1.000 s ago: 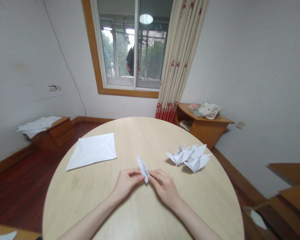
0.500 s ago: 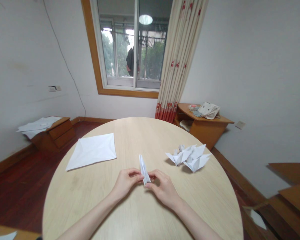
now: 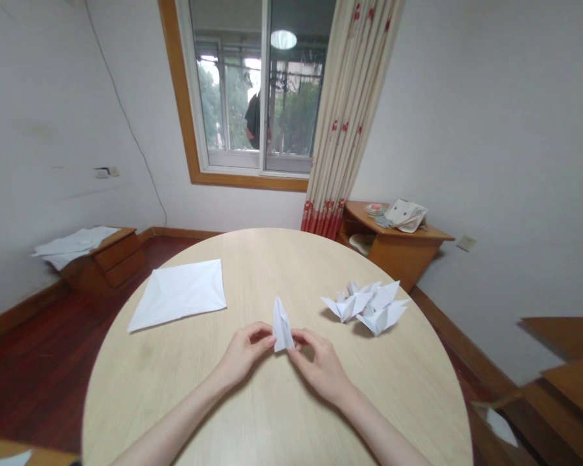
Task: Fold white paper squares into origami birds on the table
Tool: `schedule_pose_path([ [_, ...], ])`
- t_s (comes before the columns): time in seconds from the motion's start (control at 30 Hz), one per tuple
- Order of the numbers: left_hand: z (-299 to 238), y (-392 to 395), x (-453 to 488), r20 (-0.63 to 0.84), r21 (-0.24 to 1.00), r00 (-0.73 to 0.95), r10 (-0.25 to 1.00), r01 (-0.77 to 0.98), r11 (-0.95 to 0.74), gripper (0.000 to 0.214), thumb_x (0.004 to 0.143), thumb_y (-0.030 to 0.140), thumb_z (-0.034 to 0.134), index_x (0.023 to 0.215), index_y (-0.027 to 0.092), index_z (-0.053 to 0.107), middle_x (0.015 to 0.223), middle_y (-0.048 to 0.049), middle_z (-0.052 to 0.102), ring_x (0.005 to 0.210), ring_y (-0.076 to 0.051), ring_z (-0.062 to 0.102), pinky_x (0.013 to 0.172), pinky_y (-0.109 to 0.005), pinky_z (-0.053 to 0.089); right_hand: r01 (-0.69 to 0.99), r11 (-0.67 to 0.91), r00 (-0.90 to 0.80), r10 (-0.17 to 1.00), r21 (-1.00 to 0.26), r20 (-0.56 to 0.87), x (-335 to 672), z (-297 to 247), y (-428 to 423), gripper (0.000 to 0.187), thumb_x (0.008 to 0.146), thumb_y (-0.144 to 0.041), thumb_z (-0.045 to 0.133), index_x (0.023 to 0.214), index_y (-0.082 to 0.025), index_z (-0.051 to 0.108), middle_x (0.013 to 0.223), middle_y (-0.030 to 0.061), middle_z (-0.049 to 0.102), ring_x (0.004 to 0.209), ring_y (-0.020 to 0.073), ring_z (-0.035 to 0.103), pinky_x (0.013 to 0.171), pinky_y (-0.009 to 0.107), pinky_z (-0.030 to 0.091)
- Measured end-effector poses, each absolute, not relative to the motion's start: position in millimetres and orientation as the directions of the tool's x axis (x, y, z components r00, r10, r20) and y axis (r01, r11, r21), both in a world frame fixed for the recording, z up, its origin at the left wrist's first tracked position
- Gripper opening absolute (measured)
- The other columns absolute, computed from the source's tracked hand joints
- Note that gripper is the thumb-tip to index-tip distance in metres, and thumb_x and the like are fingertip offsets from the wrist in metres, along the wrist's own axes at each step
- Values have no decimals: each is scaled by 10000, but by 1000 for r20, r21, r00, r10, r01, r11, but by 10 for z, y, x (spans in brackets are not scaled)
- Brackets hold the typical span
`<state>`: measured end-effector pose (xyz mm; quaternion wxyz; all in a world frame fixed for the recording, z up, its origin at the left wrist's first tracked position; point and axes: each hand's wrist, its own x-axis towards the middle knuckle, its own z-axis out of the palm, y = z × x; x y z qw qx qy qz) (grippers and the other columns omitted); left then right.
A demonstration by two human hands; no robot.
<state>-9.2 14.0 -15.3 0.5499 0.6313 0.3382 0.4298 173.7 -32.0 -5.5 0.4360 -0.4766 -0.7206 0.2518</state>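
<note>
A small folded white paper piece [image 3: 282, 323] stands point-up between my two hands over the round wooden table [image 3: 252, 414]. My left hand [image 3: 245, 353] pinches its lower left edge with curled fingers. My right hand [image 3: 320, 364] pinches its lower right edge the same way. A pile of finished white folded paper figures [image 3: 366, 305] lies to the right of my hands. A stack of flat white paper sheets [image 3: 181, 291] lies to the left on the table.
A low wooden cabinet [image 3: 102, 255] with papers on it stands at the left wall. A wooden side table [image 3: 393, 249] with a cloth bag stands at the right by the curtain [image 3: 350, 110]. The window [image 3: 260, 90] is straight ahead.
The folded piece has turned from a narrow leaning sliver to a wider upright point. Both hands stayed on it and shifted slightly.
</note>
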Motion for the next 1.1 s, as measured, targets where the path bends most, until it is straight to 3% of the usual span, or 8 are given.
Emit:
schedule_pose_path([
  [0.1,-153,142,-96,236,971,433,870,-80,-223,268,794,407,670,849,147,707,980,-95,676,937,-225,608,872,-321,434,413,412,-155,910,-812,384,1728,-73,-314,250,821,-201,530,1056,-174,612,929,71,711,772,174,639,734,308,507],
  [0.23,-152,124,-81,190,981,498,846,-138,-139,324,806,456,654,908,149,660,911,-69,682,874,-205,611,837,-311,434,353,395,-166,918,-848,359,1719,-69,-318,332,807,-192,519,1138,-181,539,930,67,718,798,174,660,746,307,516],
  [0.43,-179,119,-58,179,983,447,877,-123,-139,339,773,469,680,864,150,611,839,-43,656,807,-183,601,780,-288,434,344,357,-157,934,-869,321,1712,-43,-331,242,829,-224,506,1064,-178,544,908,66,710,803,175,654,735,304,495],
  [0.6,-201,126,-54,169,981,372,913,-148,-121,411,741,403,721,1029,183,525,744,18,614,667,-132,571,657,-237,421,343,348,-160,937,-873,311,1707,-29,-340,162,851,-253,494,961,-171,580,850,54,692,773,174,636,706,292,474],
  [0.83,-147,118,-61,166,986,361,918,-72,-150,295,734,393,699,877,149,616,772,-23,634,714,-153,578,683,-250,426,357,382,-131,924,-852,360,1715,-7,-325,146,835,-254,532,907,-171,628,803,32,646,695,151,564,669,275,447],
  [0.97,-149,114,-49,143,990,348,927,-66,-128,281,743,382,681,887,153,603,759,-10,622,683,-137,570,648,-229,419,289,383,-114,924,-877,366,1697,-23,-321,200,812,-253,557,991,-174,603,802,18,592,687,144,554,647,265,451],
  [1.1,-162,78,-49,141,990,319,937,-56,-130,338,760,347,677,1016,189,522,834,13,604,514,-64,483,507,-178,357,212,332,-123,942,-919,312,1685,-56,-324,312,805,-255,569,1102,-172,527,689,-33,536,628,131,523,619,254,437],
])
